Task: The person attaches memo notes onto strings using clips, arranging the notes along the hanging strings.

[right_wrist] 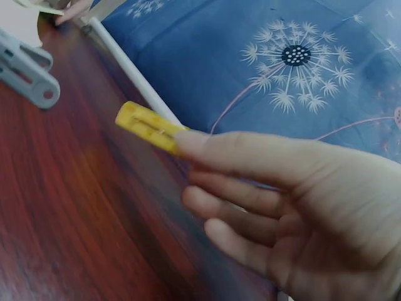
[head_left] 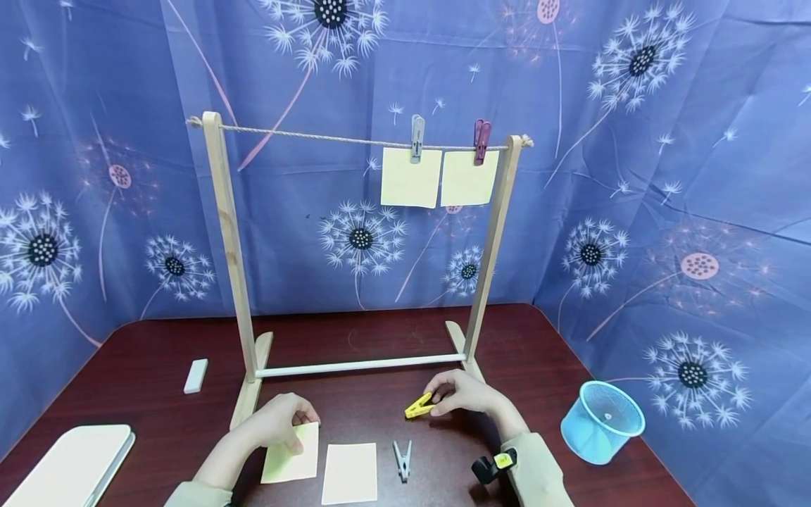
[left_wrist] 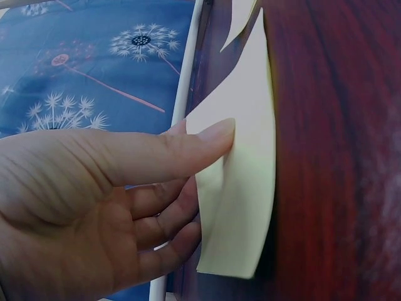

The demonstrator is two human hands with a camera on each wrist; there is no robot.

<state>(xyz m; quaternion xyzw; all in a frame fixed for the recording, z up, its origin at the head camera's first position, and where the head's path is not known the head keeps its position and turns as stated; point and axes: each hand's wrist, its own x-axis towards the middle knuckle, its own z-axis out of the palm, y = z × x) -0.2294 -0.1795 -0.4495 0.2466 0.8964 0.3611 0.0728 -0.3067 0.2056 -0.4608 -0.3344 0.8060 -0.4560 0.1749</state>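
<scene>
My left hand (head_left: pixel 279 422) pinches a pale yellow paper sheet (left_wrist: pixel 247 182) between thumb and fingers; the paper bends slightly in the left wrist view. Over the table, my right hand (head_left: pixel 465 392) pinches a yellow clothespin (head_left: pixel 419 406) by its handle end, its nose pointing left. Between the hands lie a second pale sheet (head_left: pixel 350 474) and a grey clothespin (head_left: pixel 402 461). Behind them stands a wooden frame (head_left: pixel 231 246) with a rope (head_left: pixel 304 134) strung across its top. Two yellow sheets hang at the rope's right end, one under a grey clothespin (head_left: pixel 416 139), one under a maroon clothespin (head_left: pixel 481 141).
A light blue mesh cup (head_left: pixel 595 429) stands at the table's right side. To the left lie a small white block (head_left: pixel 196 376) and a white flat case (head_left: pixel 76 465). A white bar (head_left: pixel 361 366) joins the frame's feet, and a blue dandelion-print curtain (head_left: pixel 304 246) hangs behind.
</scene>
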